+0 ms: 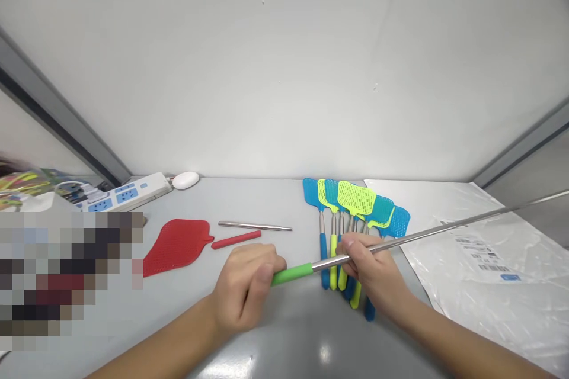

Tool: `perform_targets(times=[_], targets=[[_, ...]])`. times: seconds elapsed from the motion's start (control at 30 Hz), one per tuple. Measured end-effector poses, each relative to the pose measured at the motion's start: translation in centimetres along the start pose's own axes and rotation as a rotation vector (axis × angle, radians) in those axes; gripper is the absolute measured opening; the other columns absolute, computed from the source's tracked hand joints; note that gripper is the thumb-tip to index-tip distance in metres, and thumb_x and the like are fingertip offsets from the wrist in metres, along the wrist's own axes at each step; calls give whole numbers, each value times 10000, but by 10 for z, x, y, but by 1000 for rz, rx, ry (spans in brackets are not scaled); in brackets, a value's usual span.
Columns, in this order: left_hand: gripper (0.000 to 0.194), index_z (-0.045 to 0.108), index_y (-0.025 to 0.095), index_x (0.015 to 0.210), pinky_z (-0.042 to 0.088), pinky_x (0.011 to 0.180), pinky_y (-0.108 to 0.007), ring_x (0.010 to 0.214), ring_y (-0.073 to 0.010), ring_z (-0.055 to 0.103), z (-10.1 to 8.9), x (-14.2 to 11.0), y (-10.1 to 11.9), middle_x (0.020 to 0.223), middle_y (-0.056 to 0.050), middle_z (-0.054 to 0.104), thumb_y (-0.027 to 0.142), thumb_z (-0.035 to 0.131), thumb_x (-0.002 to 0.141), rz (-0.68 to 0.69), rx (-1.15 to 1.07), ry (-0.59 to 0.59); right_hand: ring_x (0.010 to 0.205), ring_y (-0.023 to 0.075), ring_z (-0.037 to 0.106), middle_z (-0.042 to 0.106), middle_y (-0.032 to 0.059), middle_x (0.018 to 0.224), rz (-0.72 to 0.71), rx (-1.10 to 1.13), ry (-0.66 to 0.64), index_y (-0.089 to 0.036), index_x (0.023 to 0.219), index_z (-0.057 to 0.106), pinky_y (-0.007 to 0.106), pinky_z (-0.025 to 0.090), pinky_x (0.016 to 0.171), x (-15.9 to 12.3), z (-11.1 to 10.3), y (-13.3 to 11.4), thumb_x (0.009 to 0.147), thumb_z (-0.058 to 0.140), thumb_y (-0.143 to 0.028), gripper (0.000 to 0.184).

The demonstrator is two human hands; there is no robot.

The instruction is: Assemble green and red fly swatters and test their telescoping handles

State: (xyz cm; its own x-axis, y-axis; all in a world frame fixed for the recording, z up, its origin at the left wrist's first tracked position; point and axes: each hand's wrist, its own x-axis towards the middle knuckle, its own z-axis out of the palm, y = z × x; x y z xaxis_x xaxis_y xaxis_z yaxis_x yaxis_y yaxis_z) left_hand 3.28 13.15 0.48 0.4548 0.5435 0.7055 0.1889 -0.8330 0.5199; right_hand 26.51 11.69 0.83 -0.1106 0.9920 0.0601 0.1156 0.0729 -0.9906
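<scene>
My left hand is wrapped round the green handle of a telescopic metal rod. The rod is drawn out long and slants up to the right, past the picture's edge, so its far end is hidden. Farther along, my right hand grips the rod's metal part between thumb and fingers. Behind and below that hand lie several fly swatters with blue and yellow-green heads, fanned out on the table. To the left are a red swatter head, a loose red handle and a collapsed metal rod.
A white plastic mailing bag with a printed label covers the right side of the grey table. At the back left stand a power strip and a white oval object. A pixelated patch hides the left edge. A wall rises behind.
</scene>
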Motion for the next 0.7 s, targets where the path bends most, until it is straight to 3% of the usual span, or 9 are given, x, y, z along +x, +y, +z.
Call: perform_targets(times=[0.1,0.23,0.37,0.53,0.7], targets=[[231,490,191,762,233,495,-282,504,-123,307,1,1,1,571,30,333,115,343,922,44,52,-69,481,100,295,352,-50,485,22,19,-10,-211,533,375,241,260,472,1,1,2,942,444,-462,485],[222,423,209,711,241,496,-285,503,-125,308,-6,2,-8,565,31,362,59,392,872,111,164,-139,480,104,329,372,-44,481,12,-27,-32,-210,532,389,242,280,478,1,0,1,940,445,-482,493],[232,433,218,704,244,486,-285,487,-135,306,-21,7,-18,533,35,365,47,402,859,217,291,-56,477,106,338,384,-40,491,-61,-54,-32,-207,528,424,251,270,473,0,-6,-2,885,535,-532,496],[204,488,219,722,246,474,-287,479,-139,317,-48,14,-27,525,32,382,73,452,859,293,446,21,499,107,297,336,-46,503,-133,51,107,-206,531,400,270,209,485,5,-21,1,910,546,-470,484],[213,530,210,694,283,481,-278,484,-132,346,-67,13,-40,532,23,409,134,485,888,247,508,159,498,111,256,305,-51,496,-105,152,127,-210,544,400,290,192,496,14,-27,1,949,480,-466,486]])
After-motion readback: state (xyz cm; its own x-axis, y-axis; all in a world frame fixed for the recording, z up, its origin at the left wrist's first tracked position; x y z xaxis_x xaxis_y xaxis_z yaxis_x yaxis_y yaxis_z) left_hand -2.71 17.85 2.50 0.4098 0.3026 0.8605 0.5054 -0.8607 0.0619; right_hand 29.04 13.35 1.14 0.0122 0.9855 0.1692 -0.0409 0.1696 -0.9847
